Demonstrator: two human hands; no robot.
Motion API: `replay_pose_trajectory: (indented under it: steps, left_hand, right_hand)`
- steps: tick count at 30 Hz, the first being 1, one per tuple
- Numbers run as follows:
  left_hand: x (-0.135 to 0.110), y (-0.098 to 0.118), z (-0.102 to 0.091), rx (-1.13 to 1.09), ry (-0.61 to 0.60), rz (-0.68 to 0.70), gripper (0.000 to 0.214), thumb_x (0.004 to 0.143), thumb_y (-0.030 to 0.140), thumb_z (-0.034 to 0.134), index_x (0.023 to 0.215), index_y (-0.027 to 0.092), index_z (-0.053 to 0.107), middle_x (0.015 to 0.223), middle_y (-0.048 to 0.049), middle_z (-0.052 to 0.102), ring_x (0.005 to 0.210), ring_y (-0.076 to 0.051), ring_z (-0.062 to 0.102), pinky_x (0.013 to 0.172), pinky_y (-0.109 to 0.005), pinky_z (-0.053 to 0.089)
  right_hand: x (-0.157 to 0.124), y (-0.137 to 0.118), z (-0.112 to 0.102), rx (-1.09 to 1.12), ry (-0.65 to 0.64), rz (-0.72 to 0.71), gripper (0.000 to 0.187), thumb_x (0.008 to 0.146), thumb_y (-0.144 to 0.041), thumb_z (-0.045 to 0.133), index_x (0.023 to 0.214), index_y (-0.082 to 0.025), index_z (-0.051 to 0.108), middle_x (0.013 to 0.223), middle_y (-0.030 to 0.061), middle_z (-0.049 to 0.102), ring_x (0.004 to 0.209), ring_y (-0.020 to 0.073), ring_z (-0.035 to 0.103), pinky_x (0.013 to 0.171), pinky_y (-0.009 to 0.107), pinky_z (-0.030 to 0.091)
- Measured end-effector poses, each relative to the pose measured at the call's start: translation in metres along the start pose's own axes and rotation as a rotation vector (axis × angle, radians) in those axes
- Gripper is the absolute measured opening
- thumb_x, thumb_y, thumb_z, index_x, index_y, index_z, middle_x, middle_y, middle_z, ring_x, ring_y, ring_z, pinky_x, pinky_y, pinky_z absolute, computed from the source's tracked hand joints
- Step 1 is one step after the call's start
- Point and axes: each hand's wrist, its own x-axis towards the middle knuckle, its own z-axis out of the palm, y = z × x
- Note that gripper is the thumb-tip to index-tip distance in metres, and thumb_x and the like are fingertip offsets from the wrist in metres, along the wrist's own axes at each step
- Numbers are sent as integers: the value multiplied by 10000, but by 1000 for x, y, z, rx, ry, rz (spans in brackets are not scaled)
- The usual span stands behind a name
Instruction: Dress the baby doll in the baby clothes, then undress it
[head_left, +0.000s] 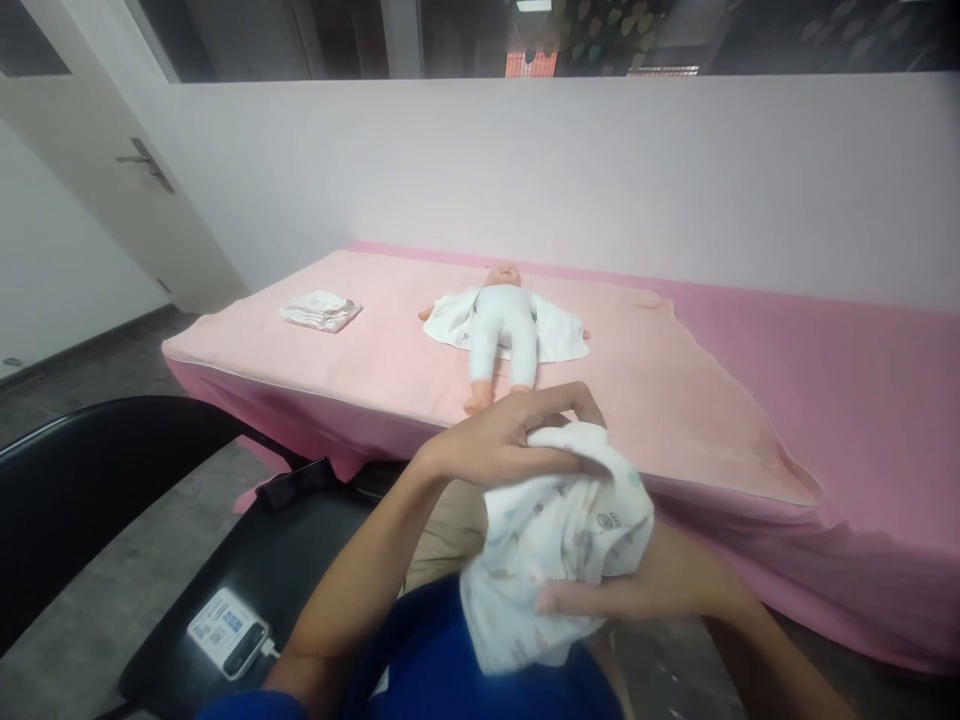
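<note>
A bunched white baby garment (562, 530) with small coloured prints is gathered between my hands, close to my body. My left hand (525, 435) grips its upper edge, with the thumb in front of the cloth and the fingers curled behind it. Lower down on the right, my right hand (645, 580) holds the cloth with its thumb across the front; its other fingers are behind the fabric. Beyond my hands a baby doll (504, 325) lies on its back in white leggings, feet toward me. An opened white top (559, 328) spreads out under it on both sides.
The doll lies on a pink padded mat (637, 400) over a pink-covered table (862, 400). A folded white cloth (321, 311) lies at the left of the mat. On a black chair (300, 560) at my left are a white device (229, 632) with a cable and a black phone-like object (296, 484).
</note>
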Motion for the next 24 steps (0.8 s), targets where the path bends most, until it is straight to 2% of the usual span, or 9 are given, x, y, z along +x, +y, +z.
replay_pose_trajectory:
  steps: [3,7,9,12,14,17,21,22,24]
  left_hand:
    - [-5,-2,-8,-19,-56,-38,286,863,356,816,1036,177,675,966,-54,710,829,-176,686,697,-264,535]
    - [-10,-6,-17,10,-227,-73,340,821,377,856,1057,173,719,959,-58,726,832,-200,691,699,-279,548]
    - [-10,-8,-18,19,-210,-54,280,886,384,795,1054,179,704,974,-64,716,838,-193,684,723,-288,554]
    - [-8,-14,-17,-7,-80,31,226,968,397,697,1037,187,654,987,-67,678,853,-171,660,772,-296,558]
    - [-8,-18,-17,-36,-47,51,230,982,409,676,1031,188,637,993,-68,669,883,-171,662,804,-301,563]
    - [-11,-21,-17,-35,-94,-36,270,944,418,732,1058,181,671,1043,-79,700,948,-199,689,843,-320,584]
    - [-16,-22,-18,-62,-286,-119,389,811,399,871,1094,172,729,1063,-83,757,975,-243,726,850,-342,615]
    - [-16,-21,-18,-75,-299,-116,367,824,389,861,1088,171,732,1059,-84,762,980,-244,731,857,-342,617]
    - [-14,-20,-17,-80,-237,-84,292,884,371,802,1079,168,721,1056,-88,760,992,-232,731,872,-337,614]
  right_hand:
    - [-9,1,-7,-45,122,-65,681,827,-464,848,1447,-276,637,1281,81,750,1252,355,676,1111,530,544]
    - [-18,3,-15,81,306,-86,683,904,-560,743,1497,-260,589,1317,120,733,1257,382,674,1050,517,587]
    - [-15,2,-13,83,250,-77,652,909,-564,733,1465,-244,619,1291,124,743,1232,373,686,1046,504,589]
    - [-6,-1,-7,-2,-41,-50,636,796,-545,846,1332,-230,710,1174,98,776,1088,339,736,1032,480,596]
    - [-4,-2,-5,-77,-154,-27,638,724,-540,898,1260,-228,747,1114,80,785,1008,317,749,1029,469,597]
    - [-9,-1,-11,-102,-47,-44,647,777,-527,863,1334,-228,722,1140,89,786,1080,323,734,1083,479,561]
    - [-16,-1,-22,38,163,-67,597,932,-529,715,1446,-232,646,1200,111,777,1218,339,692,1116,501,537]
    - [-15,-2,-23,58,161,-63,592,943,-527,705,1451,-230,639,1206,115,775,1234,339,685,1109,495,544]
    - [-10,-4,-21,64,65,-53,605,908,-513,758,1426,-219,652,1181,110,781,1204,329,700,1072,466,575]
